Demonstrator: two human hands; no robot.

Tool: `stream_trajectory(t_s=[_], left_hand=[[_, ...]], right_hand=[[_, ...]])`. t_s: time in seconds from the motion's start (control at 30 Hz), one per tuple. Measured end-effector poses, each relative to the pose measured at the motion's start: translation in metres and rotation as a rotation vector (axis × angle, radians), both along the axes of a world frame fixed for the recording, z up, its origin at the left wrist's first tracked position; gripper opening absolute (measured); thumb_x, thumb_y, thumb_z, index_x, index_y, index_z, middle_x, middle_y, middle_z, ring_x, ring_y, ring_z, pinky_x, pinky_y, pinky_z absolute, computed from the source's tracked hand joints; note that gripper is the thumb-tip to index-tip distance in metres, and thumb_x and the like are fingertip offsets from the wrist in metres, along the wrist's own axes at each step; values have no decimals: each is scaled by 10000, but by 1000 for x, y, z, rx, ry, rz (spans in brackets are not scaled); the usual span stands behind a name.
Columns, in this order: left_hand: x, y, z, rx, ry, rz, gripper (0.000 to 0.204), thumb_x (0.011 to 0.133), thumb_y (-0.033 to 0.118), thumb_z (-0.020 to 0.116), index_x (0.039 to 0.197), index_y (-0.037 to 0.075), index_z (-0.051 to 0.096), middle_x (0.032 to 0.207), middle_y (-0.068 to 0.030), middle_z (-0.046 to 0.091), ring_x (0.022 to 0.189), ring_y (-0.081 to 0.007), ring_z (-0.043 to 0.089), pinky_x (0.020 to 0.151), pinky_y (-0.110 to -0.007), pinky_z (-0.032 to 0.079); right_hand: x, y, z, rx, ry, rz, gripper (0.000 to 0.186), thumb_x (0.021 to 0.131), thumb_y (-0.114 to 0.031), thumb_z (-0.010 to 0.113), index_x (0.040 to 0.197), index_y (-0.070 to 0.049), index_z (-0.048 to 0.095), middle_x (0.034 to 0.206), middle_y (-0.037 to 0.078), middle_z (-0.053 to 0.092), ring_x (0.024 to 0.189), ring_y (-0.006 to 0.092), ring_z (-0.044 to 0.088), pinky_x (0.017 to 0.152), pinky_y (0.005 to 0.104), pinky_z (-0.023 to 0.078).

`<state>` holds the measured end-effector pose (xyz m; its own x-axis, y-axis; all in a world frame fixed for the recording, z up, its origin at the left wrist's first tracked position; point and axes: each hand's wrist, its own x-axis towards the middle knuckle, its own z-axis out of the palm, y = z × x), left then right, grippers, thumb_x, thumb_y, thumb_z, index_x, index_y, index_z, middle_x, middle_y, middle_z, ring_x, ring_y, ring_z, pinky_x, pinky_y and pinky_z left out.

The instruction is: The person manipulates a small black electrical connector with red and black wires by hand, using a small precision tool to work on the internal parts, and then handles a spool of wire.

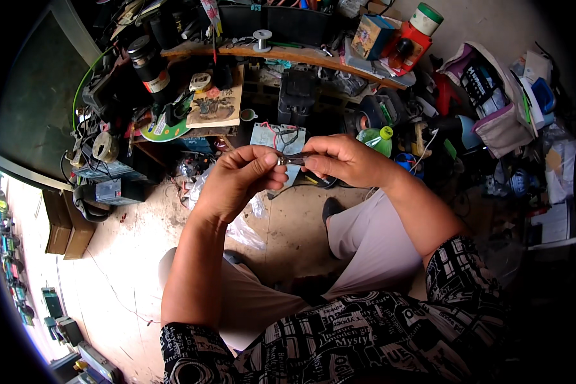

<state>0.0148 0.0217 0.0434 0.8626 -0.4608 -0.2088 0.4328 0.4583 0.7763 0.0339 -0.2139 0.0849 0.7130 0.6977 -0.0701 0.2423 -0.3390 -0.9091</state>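
A small, shiny metal piece [292,159], narrow and dark silver, spans the gap between my two hands at the centre of the view. Its exact kind cannot be made out. My left hand [240,173] pinches one end between thumb and forefinger, with the other fingers curled below. From the other side, my right hand [345,159] has its thumb and fingers closed on the opposite end. Both hands are held up above my lap. Behind them lies a pale blue flat panel [262,136] with red and black wires on it.
A cluttered low bench with a wooden shelf edge [288,55] curves across the back. A green-capped bottle [377,139] stands just beyond my right hand. Clear plastic bags [244,232] lie on the floor near my left forearm. An open bag [493,102] sits at the right.
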Motion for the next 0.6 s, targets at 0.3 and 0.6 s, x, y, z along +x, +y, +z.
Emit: stream_trajectory(t_s=[0.3,0.6], left_hand=[[0,2,-1,34,-50,-16,165,895,113,613,1000,-12,633,846,-106,677,742,-170,662,707,-272,558],[0,1,1,181,-93,-50,162,880,96,627,995,-19,628,842,-108,675,756,-179,661,701,-291,554]], right_hand=[[0,-2,1,7,49,30,310,946,-299,549,964,9,574,692,3,519,641,81,470,581,233,389],[2,-8,-3,-5,92,38,275,924,-278,594,928,-3,595,680,4,545,631,71,490,574,238,416]])
